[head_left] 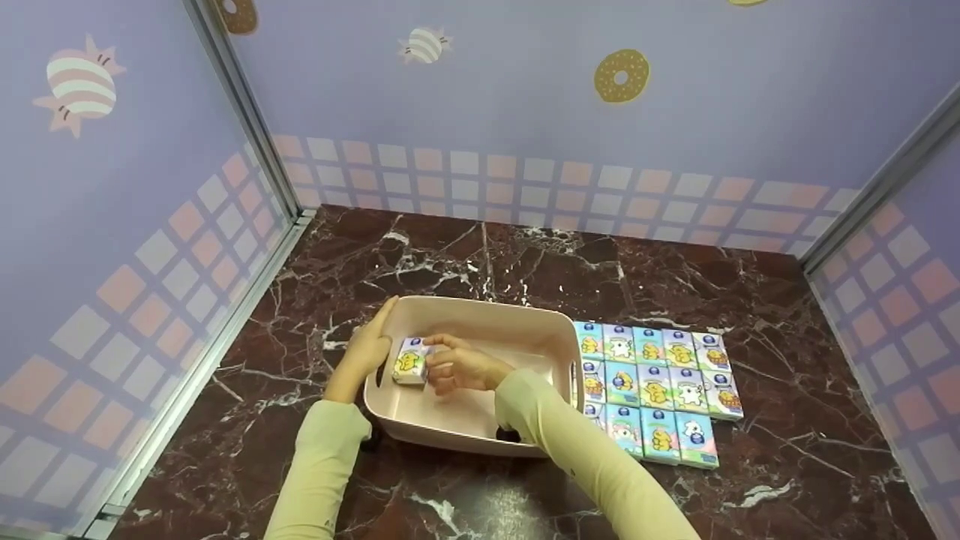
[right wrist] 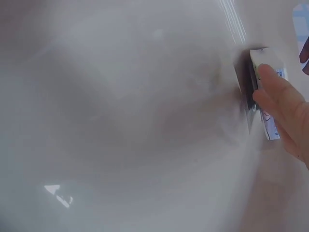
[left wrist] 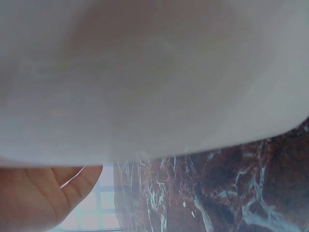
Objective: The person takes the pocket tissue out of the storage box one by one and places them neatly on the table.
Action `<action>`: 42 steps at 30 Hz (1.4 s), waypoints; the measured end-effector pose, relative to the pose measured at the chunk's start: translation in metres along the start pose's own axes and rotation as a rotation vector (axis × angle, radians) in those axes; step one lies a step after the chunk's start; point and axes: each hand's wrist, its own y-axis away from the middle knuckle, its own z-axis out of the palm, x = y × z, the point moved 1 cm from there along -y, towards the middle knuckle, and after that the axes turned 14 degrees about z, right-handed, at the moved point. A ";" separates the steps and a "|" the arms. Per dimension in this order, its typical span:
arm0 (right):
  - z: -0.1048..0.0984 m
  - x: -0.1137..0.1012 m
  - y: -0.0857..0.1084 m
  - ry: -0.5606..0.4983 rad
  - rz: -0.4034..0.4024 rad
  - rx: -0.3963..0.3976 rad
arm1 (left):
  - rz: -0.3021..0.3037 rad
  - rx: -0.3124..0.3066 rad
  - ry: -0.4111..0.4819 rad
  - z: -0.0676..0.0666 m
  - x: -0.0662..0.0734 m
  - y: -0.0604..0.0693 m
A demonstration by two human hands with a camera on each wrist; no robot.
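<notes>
Inside a pale pink plastic bin [head_left: 517,330], a small tissue pack [head_left: 408,363] with a yellow cartoon bear lies by the left wall. My right hand [head_left: 466,367] reaches into the bin, its fingers touching the right side of the pack. In the right wrist view, extended fingertips lie against the pack [right wrist: 270,123]. My left hand [head_left: 367,349] rests along the bin's left end, beside the handle slot. In the left wrist view, the bin's wall [left wrist: 159,96] covers part of the left hand [left wrist: 36,198], whose visible fingers are fairly straight.
Right of the bin, several colourful tissue packs [head_left: 656,386] lie in rows on the dark red marbled surface [head_left: 795,420], some partly hidden behind the bin and right arm. Purple patterned panels [head_left: 525,97] enclose the back and both sides.
</notes>
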 end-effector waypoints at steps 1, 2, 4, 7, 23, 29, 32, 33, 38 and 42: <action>0.000 0.000 0.000 -0.003 -0.002 0.006 | -0.002 0.001 0.000 0.000 0.000 0.000; 0.000 0.000 0.000 -0.011 -0.004 0.009 | -0.004 0.001 -0.001 0.000 0.000 0.000; 0.000 0.000 -0.001 -0.024 -0.014 0.018 | -0.011 -0.005 0.001 0.000 0.000 0.000; 0.001 0.000 -0.002 -0.048 -0.039 0.020 | -0.017 -0.011 0.004 0.000 0.000 0.000; 0.009 0.001 -0.004 0.001 -0.109 0.107 | -0.004 -0.005 0.008 0.001 0.001 -0.001; 0.008 0.004 -0.005 0.060 -0.031 0.026 | 0.005 0.000 0.004 0.001 0.002 -0.001; 0.008 0.007 -0.005 0.142 0.023 0.019 | 0.006 -0.001 0.002 0.000 0.001 -0.001; 0.008 0.007 -0.005 0.166 0.038 0.023 | 0.008 -0.002 -0.001 0.000 0.001 -0.002; 0.008 0.009 -0.006 0.254 0.052 0.065 | 0.018 0.004 -0.026 0.000 0.002 -0.001; 0.006 0.009 -0.008 0.306 0.016 0.145 | 0.020 0.012 -0.028 0.001 0.001 -0.001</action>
